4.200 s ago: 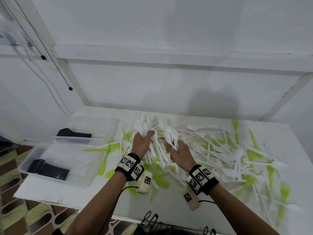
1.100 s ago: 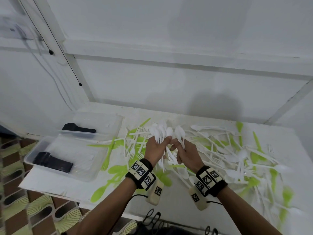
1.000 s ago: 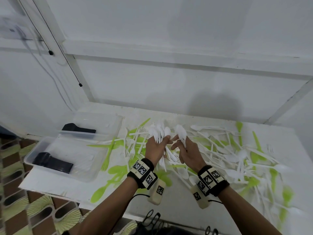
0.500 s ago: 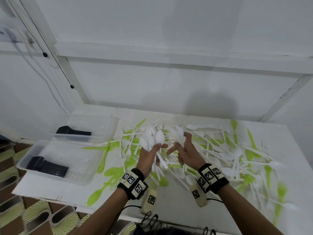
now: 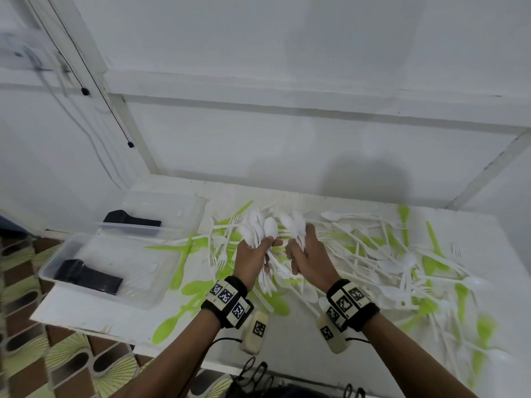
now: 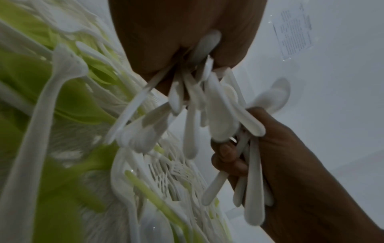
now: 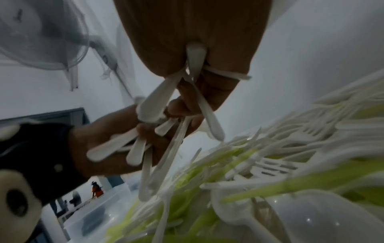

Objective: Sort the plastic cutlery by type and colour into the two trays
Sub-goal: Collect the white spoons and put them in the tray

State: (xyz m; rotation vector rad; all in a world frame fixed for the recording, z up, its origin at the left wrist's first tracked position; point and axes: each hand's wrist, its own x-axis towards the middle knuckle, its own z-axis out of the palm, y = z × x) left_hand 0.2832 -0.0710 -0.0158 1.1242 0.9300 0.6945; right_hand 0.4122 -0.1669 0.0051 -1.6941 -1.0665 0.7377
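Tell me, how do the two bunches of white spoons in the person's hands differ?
The left hand grips the bigger bunch, many bowls fanned out above its fingers; the right hand holds a smaller bunch of just a few spoons. In the left wrist view the left bunch's handles splay widely; the right bunch's lie closer together. Both are white, bowls up, held above the table.

Your head camera looks forward and down from above the near edge of the surface (image 5: 86, 314), facing the far wall. Each wrist camera sits close under its palm, looking along the fingers (image 6: 226, 156); all three share the held white spoons (image 5: 260, 229).
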